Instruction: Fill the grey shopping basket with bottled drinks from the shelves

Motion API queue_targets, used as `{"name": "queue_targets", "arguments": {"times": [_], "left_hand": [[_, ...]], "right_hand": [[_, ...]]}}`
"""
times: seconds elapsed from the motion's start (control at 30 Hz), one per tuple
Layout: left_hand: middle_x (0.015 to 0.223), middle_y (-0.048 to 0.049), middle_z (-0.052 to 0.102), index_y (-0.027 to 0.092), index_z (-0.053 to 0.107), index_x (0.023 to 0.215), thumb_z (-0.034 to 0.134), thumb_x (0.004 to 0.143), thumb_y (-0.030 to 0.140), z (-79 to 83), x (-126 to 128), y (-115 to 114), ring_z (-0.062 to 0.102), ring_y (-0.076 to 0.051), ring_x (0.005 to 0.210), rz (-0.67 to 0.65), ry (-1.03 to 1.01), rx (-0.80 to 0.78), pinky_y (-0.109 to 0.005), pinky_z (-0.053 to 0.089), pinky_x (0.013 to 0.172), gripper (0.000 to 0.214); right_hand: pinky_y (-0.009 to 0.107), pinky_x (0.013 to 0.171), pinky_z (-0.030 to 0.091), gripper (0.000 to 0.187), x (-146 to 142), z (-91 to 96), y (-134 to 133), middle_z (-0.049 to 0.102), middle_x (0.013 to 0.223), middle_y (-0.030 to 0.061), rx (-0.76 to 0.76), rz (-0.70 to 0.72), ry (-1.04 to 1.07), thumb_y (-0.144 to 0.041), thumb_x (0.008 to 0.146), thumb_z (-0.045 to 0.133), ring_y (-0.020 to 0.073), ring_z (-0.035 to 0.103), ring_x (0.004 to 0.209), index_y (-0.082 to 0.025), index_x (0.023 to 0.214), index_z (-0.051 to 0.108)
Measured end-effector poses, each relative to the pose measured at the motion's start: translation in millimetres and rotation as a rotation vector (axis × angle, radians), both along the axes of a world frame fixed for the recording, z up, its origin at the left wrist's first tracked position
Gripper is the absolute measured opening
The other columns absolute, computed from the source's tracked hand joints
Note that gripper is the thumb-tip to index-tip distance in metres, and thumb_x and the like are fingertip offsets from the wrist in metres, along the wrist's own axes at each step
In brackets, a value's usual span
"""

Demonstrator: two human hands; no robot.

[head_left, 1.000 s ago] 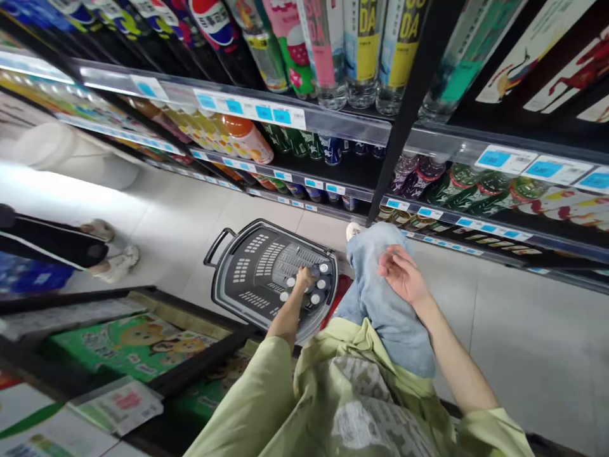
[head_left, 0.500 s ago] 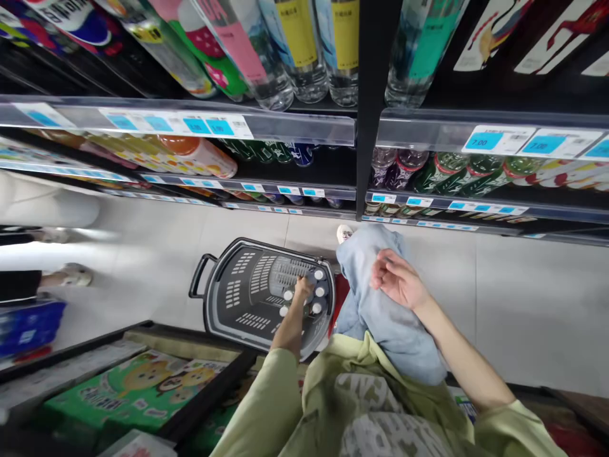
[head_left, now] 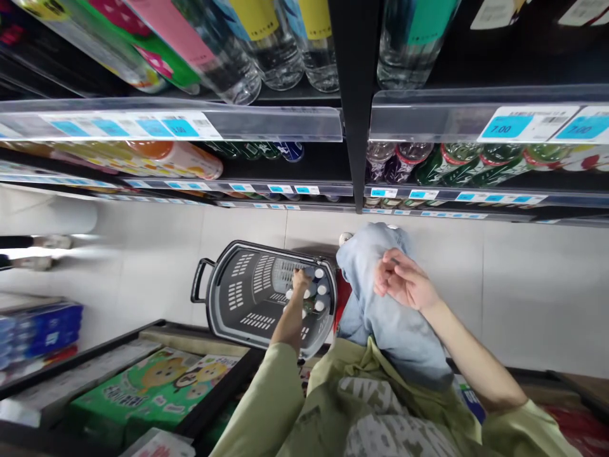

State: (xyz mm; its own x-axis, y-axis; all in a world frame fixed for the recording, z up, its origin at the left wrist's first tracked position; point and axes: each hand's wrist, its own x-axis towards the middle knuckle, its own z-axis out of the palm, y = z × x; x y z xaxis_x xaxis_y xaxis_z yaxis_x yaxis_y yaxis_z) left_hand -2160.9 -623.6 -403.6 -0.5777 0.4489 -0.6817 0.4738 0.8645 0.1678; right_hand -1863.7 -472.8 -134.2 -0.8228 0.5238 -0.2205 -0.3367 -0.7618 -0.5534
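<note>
My left hand [head_left: 301,279] reaches down into a dark grey shopping basket [head_left: 222,273], among several white-capped bottles [head_left: 321,290] standing at its right end. Its fingers look curled inward beside the bottles. Whatever they grip is hidden under the hand. My right hand [head_left: 402,279] hovers over my knee in light blue jeans [head_left: 368,285]. Its fingers are loosely bent and apart, with nothing clearly held in them.
Drink shelves [head_left: 214,120] with price tags run along the far side. Green boxes [head_left: 137,393] lie on a low display at the near left. Blue packs [head_left: 52,330] stand at the left, and another person's feet [head_left: 52,244] show on the aisle floor [head_left: 157,254].
My left hand has shifted slightly up and left within the basket, and more bottle caps show beside it. My right hand keeps nearly the same pose. The view has tilted a little.
</note>
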Motion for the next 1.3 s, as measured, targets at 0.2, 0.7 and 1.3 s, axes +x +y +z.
{"name": "queue_targets", "arguments": {"times": [0.2, 0.7, 1.3], "left_hand": [[0.111, -0.0093, 0.061, 0.019, 0.067, 0.112, 0.063, 0.089, 0.010, 7.3, 10, -9, 0.068, -0.026, 0.107, -0.016, 0.067, -0.044, -0.036, 0.054, 0.086, 0.025], [0.110, -0.0210, 0.079, 0.016, 0.079, 0.106, 0.047, 0.100, 0.022, 108.8, -17, 12, 0.074, -0.034, 0.116, 0.005, 0.294, 0.241, -0.035, 0.054, 0.091, 0.033], [0.133, -0.0216, 0.074, 0.010, 0.075, 0.122, 0.056, 0.094, 0.022, 338.4, -99, 265, 0.060, -0.039, 0.137, -0.392, 0.642, 0.779, -0.051, 0.041, 0.122, 0.036]], "right_hand": [[0.031, 0.064, 0.054, 0.032, -1, -1.4, -1, 0.073, 0.083, 0.0008, 0.038, 0.002, 0.008, -0.042, 0.089, 0.086, 0.0186, 0.068, 0.073, -0.026, 0.108, 0.065], [0.031, 0.067, 0.057, 0.023, 3, -5.6, -16, 0.076, 0.083, 0.0030, 0.149, -0.105, -0.033, -0.031, 0.088, 0.081, 0.0184, 0.070, 0.075, -0.023, 0.106, 0.070], [0.029, 0.069, 0.057, 0.027, 7, -11.7, -18, 0.077, 0.088, 0.0055, 0.170, -0.164, -0.025, -0.034, 0.085, 0.088, 0.0185, 0.069, 0.079, -0.022, 0.104, 0.073]]}}
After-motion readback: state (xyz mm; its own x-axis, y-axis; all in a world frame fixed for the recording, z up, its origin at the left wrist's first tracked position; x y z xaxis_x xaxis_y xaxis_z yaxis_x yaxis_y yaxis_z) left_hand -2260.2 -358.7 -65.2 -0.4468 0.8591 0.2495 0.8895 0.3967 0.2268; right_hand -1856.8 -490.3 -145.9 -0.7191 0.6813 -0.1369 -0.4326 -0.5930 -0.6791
